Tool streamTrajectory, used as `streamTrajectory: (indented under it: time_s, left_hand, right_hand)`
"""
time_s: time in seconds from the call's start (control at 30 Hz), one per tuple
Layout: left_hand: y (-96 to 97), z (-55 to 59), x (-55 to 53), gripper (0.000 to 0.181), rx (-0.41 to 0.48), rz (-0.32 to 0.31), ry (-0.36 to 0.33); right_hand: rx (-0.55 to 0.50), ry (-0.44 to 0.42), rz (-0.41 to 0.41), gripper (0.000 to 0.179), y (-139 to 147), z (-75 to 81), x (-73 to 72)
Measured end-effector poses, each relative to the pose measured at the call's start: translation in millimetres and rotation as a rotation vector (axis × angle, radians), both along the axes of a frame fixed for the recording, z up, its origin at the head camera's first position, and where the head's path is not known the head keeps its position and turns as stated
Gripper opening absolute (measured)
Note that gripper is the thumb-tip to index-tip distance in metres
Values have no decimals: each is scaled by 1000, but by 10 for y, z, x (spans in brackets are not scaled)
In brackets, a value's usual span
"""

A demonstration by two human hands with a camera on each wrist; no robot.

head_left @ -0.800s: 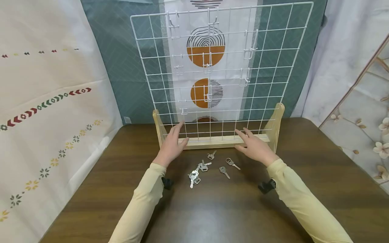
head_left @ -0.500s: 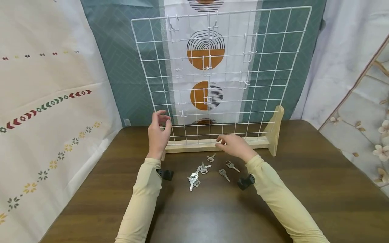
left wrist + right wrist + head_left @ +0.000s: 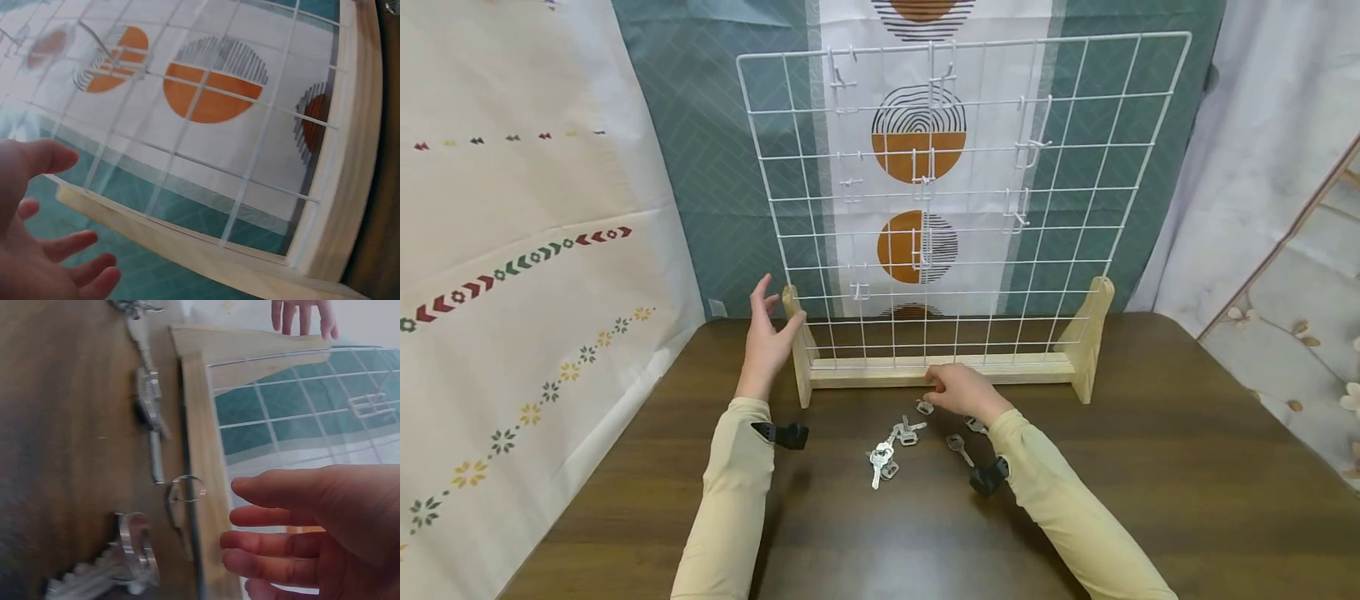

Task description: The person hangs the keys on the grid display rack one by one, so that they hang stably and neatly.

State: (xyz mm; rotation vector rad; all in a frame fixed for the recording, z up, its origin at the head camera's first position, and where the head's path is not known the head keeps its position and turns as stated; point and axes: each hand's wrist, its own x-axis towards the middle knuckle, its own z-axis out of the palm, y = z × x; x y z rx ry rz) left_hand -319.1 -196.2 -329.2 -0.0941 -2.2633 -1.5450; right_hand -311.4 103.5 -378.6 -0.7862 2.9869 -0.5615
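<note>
My right hand (image 3: pixel 964 388) hovers before the middle of the rack's base, fingers extended and holding nothing. Just below its fingertips lies a key with a ring (image 3: pixel 925 407), also seen as a ringed key (image 3: pixel 177 515) in the right wrist view. My left hand (image 3: pixel 766 340) is beside the left wooden upright (image 3: pixel 802 358), thumb and fingers spread apart with nothing in them. A white wire grid (image 3: pixel 169 150) stands in the wooden base. Several more keys lie on the table, including a cluster (image 3: pixel 881 457) left of centre and a single key (image 3: pixel 958 448) near the right wrist.
White hooks hang on the grid, one of them a low hook (image 3: pixel 860 291) at the left, another a hook (image 3: pixel 1033 146) at the upper right. A wooden upright (image 3: pixel 1090 342) carries the grid's right side. Patterned cloths (image 3: pixel 550 250) surround the brown table (image 3: pixel 880 550).
My left hand has moved left, from before the grid to beside the left upright. My right hand has come from the right side to the middle and down over a key. The head view has tilted slightly.
</note>
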Motion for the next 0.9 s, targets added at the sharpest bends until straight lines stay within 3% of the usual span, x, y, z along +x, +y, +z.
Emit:
streamTrajectory:
  time_s: [0.1, 0.2, 0.63, 0.9]
  left_hand:
    - [-14, -78, -46, 74, -28, -53, -67]
    - [-16, -119, -67, 71, -39, -77, -90]
    - [25, -159, -87, 68, -78, -57, -33]
    - [-14, -152, -84, 71, -101, -26, -13]
  right_hand:
    - [-16, -17, 0, 20, -1, -80, 15]
    - [-17, -14, 0, 12, -7, -137, 22]
    - [10, 38, -10, 9, -38, -265, -29]
    - [-13, 10, 15, 11, -73, -255, -76]
